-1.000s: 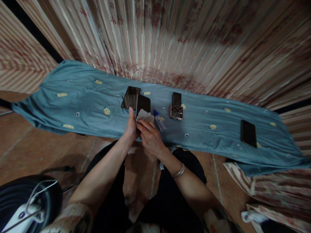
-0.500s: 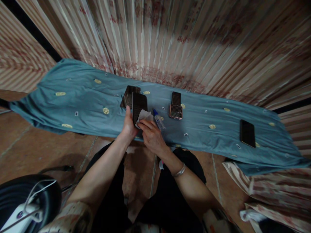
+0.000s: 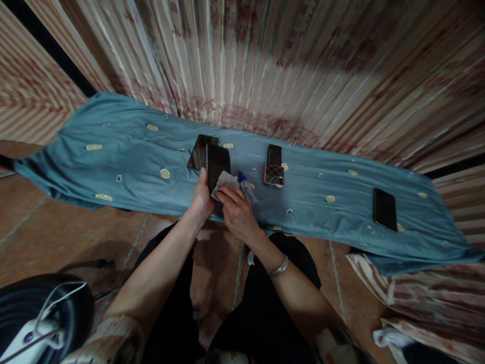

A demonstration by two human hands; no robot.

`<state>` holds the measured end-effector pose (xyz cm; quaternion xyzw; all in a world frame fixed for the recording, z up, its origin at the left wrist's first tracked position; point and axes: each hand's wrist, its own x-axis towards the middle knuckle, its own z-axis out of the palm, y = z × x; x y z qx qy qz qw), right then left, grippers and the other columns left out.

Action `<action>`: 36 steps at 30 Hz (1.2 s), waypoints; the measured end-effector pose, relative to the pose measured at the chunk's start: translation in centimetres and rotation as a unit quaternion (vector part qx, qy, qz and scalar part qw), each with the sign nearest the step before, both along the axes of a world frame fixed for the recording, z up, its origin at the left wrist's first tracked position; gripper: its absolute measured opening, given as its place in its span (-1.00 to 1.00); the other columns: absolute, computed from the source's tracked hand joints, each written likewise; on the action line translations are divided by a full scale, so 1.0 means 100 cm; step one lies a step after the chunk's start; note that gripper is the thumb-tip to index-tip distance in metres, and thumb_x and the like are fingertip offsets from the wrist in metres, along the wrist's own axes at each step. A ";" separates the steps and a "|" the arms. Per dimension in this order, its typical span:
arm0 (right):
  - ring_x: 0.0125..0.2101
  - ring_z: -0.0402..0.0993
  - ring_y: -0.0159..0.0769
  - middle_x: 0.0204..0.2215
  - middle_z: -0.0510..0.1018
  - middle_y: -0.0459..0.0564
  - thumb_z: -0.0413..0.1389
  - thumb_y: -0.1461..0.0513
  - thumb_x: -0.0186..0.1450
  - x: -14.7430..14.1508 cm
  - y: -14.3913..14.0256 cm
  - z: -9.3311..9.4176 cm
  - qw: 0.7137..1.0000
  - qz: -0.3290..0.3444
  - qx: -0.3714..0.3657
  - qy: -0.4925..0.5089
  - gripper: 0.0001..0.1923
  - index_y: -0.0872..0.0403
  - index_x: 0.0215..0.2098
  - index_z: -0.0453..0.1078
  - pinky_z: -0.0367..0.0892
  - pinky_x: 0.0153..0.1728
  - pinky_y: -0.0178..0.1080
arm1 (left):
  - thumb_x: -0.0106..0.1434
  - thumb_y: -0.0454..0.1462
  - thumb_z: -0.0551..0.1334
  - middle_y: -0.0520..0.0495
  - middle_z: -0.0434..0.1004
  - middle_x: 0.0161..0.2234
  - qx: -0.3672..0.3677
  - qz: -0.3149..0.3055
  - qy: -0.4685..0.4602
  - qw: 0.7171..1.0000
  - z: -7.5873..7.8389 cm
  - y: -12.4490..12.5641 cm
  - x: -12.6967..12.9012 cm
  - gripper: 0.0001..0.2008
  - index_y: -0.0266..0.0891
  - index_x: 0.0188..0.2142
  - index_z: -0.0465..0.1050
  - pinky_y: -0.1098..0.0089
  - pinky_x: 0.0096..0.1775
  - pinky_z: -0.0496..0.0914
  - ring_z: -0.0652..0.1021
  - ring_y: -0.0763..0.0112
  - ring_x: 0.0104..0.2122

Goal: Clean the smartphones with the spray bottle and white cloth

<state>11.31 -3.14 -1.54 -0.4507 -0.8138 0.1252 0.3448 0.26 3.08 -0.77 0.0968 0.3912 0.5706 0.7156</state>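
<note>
My left hand [image 3: 203,197] is closed around the lower left side of a dark phone [image 3: 217,162], its thumb along the edge. In my right hand [image 3: 237,210] a crumpled white tissue [image 3: 227,180] is pinched and pressed against the phone's lower right part. Behind the held phone lies another dark, shiny phone or tablet [image 3: 197,152], partly hidden by it. Just right of the tissue, a small clear bottle with a blue cap [image 3: 247,188] lies on the blue-green cloth [image 3: 136,167].
A flip phone [image 3: 274,167] rests opened on the cloth, right of the bottle. Farther right lies a black phone [image 3: 385,209]. Pleated curtains [image 3: 242,65] hang behind. At lower left are a black round container [image 3: 71,303] and a white device with cables [image 3: 28,341].
Almost nothing differs. Both hands stay on the phone and tissue, with the phone shifted very slightly; the view itself has moved a little.
</note>
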 end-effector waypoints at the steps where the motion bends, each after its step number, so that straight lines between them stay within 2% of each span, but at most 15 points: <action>1: 0.09 0.39 -0.12 0.09 0.50 0.14 -0.14 0.45 0.32 0.001 0.001 0.000 1.000 -0.007 -0.001 -0.001 -0.48 0.11 0.14 0.44 0.37 0.15 0.01 | 0.36 -0.01 0.11 -0.15 0.70 -0.26 -0.003 -0.004 -0.002 1.000 -0.001 -0.001 0.001 -0.55 -0.32 -0.09 0.55 0.33 -0.10 0.52 0.66 0.25 -0.19; 7: 0.11 0.37 -0.13 0.10 0.49 0.16 -0.12 0.45 0.32 0.001 0.002 0.000 0.999 -0.028 0.007 -0.015 -0.51 0.16 0.12 0.44 0.34 0.19 -0.04 | 0.40 -0.05 0.07 -0.11 0.70 -0.28 -0.012 -0.006 -0.009 1.000 0.002 -0.005 0.004 -0.57 -0.30 -0.02 0.54 0.38 -0.09 0.51 0.66 0.31 -0.19; 14: 0.06 0.40 -0.15 0.08 0.51 0.13 -0.12 0.44 0.33 -0.001 -0.002 0.001 1.000 -0.025 0.012 -0.015 -0.52 0.14 0.10 0.45 0.37 0.16 -0.06 | 0.43 -0.09 0.01 -0.15 0.69 -0.27 -0.020 -0.002 0.012 1.000 0.009 -0.007 0.005 -0.56 -0.34 -0.10 0.56 0.37 -0.04 0.49 0.66 0.30 -0.15; 20: 0.09 0.37 -0.11 0.11 0.49 0.24 -0.15 0.45 0.35 0.006 0.006 0.001 0.999 -0.044 0.023 -0.007 -0.52 0.29 0.13 0.42 0.32 0.19 -0.05 | 0.40 -0.08 0.09 -0.12 0.69 -0.23 -0.034 -0.017 0.042 0.998 0.008 -0.014 0.013 -0.60 -0.30 -0.05 0.54 0.36 -0.05 0.50 0.65 0.29 -0.16; 24: 0.12 0.36 -0.12 0.14 0.47 0.19 -0.15 0.44 0.34 0.006 0.007 0.000 0.998 -0.057 0.009 -0.004 -0.50 0.21 0.16 0.40 0.31 0.20 -0.02 | 0.39 -0.06 0.09 -0.12 0.68 -0.21 -0.046 -0.035 0.051 0.997 0.009 -0.015 0.014 -0.59 -0.29 -0.02 0.53 0.33 -0.06 0.51 0.65 0.27 -0.17; 27: 0.11 0.37 -0.13 0.14 0.48 0.15 -0.14 0.43 0.34 0.003 0.005 -0.001 0.999 -0.051 0.000 -0.004 -0.49 0.15 0.17 0.40 0.33 0.20 -0.01 | 0.40 -0.05 0.07 -0.09 0.69 -0.28 -0.054 -0.027 0.045 0.997 0.010 -0.013 0.011 -0.58 -0.28 -0.04 0.53 0.35 -0.08 0.51 0.65 0.28 -0.18; 31: 0.10 0.38 -0.13 0.14 0.48 0.15 -0.14 0.43 0.34 0.002 0.004 -0.001 0.999 -0.048 -0.001 -0.009 -0.49 0.17 0.17 0.40 0.34 0.19 -0.03 | 0.42 -0.07 0.05 -0.08 0.68 -0.33 -0.054 -0.024 0.040 0.997 0.014 -0.014 0.011 -0.59 -0.29 -0.07 0.54 0.36 -0.07 0.50 0.65 0.28 -0.16; 36: 0.15 0.34 -0.12 0.18 0.44 0.15 -0.16 0.42 0.34 0.010 0.014 -0.001 0.997 -0.073 -0.009 -0.005 -0.47 0.15 0.21 0.37 0.28 0.22 0.02 | 0.44 -0.16 0.03 -0.08 0.69 -0.27 -0.069 -0.031 0.045 0.996 0.016 -0.020 0.019 -0.64 -0.30 -0.12 0.55 0.33 -0.05 0.49 0.64 0.27 -0.12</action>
